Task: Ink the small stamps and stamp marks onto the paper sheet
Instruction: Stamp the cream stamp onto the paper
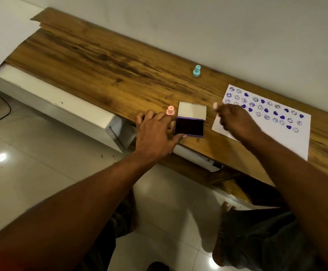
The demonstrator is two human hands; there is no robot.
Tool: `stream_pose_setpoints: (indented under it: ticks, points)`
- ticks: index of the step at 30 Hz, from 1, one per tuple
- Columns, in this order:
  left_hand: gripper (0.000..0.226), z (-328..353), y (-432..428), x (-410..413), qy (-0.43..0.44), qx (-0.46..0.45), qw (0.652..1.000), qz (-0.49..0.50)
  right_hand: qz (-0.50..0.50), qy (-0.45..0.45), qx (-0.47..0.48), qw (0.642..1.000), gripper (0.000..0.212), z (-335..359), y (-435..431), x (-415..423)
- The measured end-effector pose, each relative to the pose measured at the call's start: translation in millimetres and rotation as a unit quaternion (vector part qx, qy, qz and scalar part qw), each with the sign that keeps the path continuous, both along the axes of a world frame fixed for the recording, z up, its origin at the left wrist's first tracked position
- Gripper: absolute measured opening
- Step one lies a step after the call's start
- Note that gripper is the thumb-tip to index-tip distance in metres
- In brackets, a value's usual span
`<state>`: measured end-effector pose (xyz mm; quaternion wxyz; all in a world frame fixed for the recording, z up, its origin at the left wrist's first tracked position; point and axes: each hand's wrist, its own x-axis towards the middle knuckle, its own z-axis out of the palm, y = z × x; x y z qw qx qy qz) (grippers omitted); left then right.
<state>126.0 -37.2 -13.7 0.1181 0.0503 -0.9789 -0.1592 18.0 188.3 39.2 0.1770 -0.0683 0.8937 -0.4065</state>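
Looking down on a long wooden tabletop with dark streaked grain, running from the far left to the near right along a plain pale wall. A rectangular purple ink pad lies near the front edge, its long side across the view and its dark felt face up; its pale lid is hinged open toward the far side. The left hand rests flat with fingers spread and relaxed, its thumb and forefinger touching the pad's left edge. The right hand hovers just right of the pad, its grip pinched around a small pale stamp, which sticks up past the fingertips; it is blurred, so which end faces down cannot be told. A pink stamp, a knob on a round base, stands upright just left of the lid. A teal stamp of the same shape stands upright farther back. A white paper sheet lies flat on the right, its long axis along the tabletop, covered in purple smiley rings and solid hearts. Below are glossy pale floor tiles.
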Motion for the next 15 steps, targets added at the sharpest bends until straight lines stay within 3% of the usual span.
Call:
stream_pose_setpoints:
  ticks: [3,7,10,13,15]
  points:
    - [0.065,6.6,12.1,-1.0,0.042,-0.001,0.999,-0.026,-0.15,-0.117,-0.151,0.97,0.037,10.8,56.0,-5.3]
    - [0.06,18.1,51.5,-16.4,0.08,0.001,0.993,-0.086,-0.243,-0.09,-0.18,0.949,0.035,24.4,114.0,-16.1]
    - [0.061,22.1,99.6,-32.0,0.075,0.0,0.986,-0.148,-0.274,-0.071,-0.222,0.933,0.023,30.2,160.1,-19.6]
    - [0.066,19.4,142.0,-42.5,0.045,-0.01,0.977,-0.21,-0.306,-0.024,-0.207,0.929,0.024,31.8,201.7,-28.6]
    - [0.071,15.6,164.2,-51.2,0.021,-0.022,0.969,-0.247,-0.292,0.035,-0.128,0.947,0.033,24.2,226.1,-32.7]
